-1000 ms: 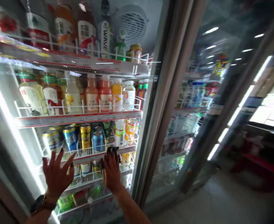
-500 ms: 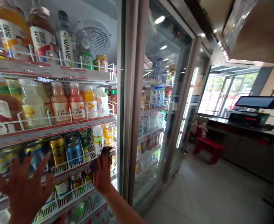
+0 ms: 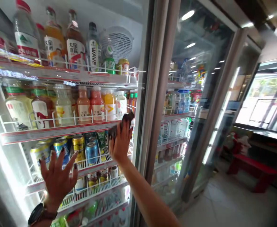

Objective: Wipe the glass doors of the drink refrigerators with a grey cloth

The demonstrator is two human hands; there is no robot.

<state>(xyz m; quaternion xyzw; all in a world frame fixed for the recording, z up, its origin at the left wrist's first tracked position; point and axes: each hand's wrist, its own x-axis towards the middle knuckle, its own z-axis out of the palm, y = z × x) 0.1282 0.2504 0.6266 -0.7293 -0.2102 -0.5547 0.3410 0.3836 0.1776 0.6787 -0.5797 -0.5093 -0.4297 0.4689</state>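
Observation:
A drinks cooler with a glass door fills the left half of the view. My left hand lies flat on the glass with fingers spread, a watch on its wrist, in front of the shelf of cans. My right hand presses a dark cloth flat against the glass near the door's right edge, level with the shelf of juice bottles.
The cooler's metal frame stands just right of my right hand. A second glass-door cooler follows it. A red bench and a dark counter stand at the far right on a tiled floor.
My right hand with the cloth has slid up the glass from the can shelf to the bottle shelf. The left hand stays flat on the glass. The view has swung back left.

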